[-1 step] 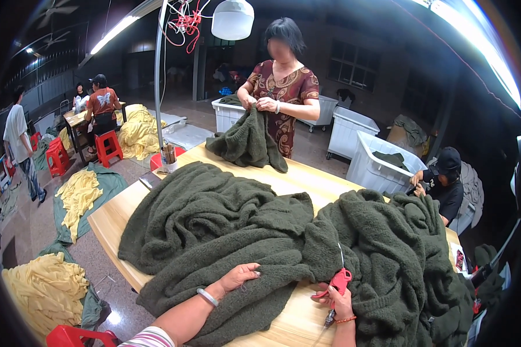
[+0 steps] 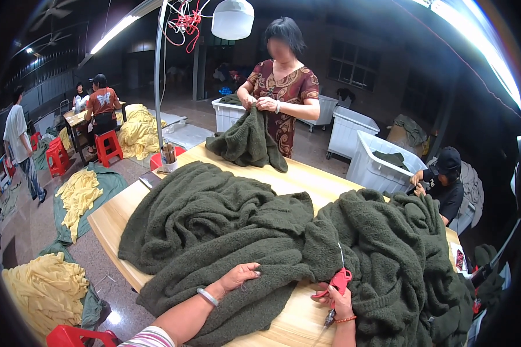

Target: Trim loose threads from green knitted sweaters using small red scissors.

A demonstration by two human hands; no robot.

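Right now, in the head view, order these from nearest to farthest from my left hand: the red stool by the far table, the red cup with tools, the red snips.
From the left hand:
1. Red snips, just to its right, in the right hand.
2. Red cup, at the table's far left corner.
3. Red stool, on the floor farther left.

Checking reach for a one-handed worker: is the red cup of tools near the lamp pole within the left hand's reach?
Probably not: the left hand lies near the table's front, and the red cup is beyond the green pile.

Garment workshop: fleece piles (image 2: pixel 214 225) on worktable (image 2: pixel 307 179), white bins (image 2: pixel 376 168).
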